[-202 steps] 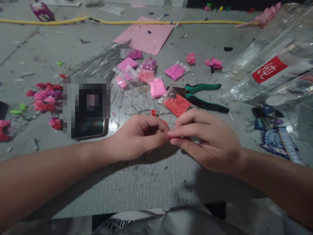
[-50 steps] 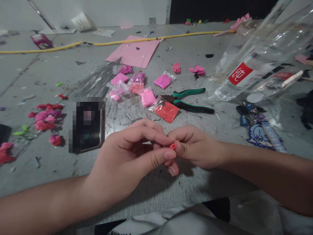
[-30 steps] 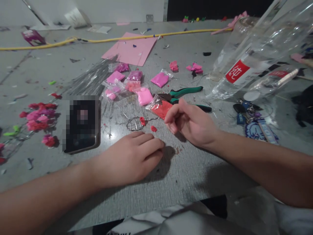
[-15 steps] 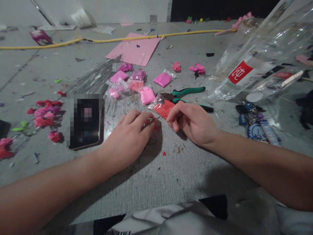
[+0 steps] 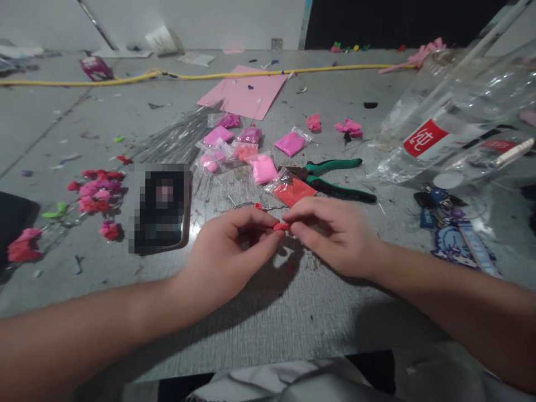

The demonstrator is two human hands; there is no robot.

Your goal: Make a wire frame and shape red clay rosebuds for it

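Between the fingertips of both hands is a small flattened piece of red modelling clay (image 5: 281,226). My left hand (image 5: 234,245) pinches its left end with thumb and fingers. The right end is pinched by my right hand (image 5: 339,237). Just beyond my fingers a twisted wire (image 5: 272,207) lies on the table, with a red clay bit (image 5: 258,206) on it. A clear bag of orange-red clay (image 5: 294,191) lies behind my right hand, against green-handled pliers (image 5: 335,187).
Several bags of pink clay (image 5: 264,169) lie behind the hands, near a bundle of thin wires (image 5: 176,134) and pink paper (image 5: 247,92). A phone (image 5: 167,212) and clay flowers (image 5: 98,192) are left. Plastic bottles (image 5: 444,134) and keys with charms (image 5: 439,201) are right.
My hands have come together, and the red clay piece now shows between their fingertips. My left hand has left the wire. The view has shifted slightly.
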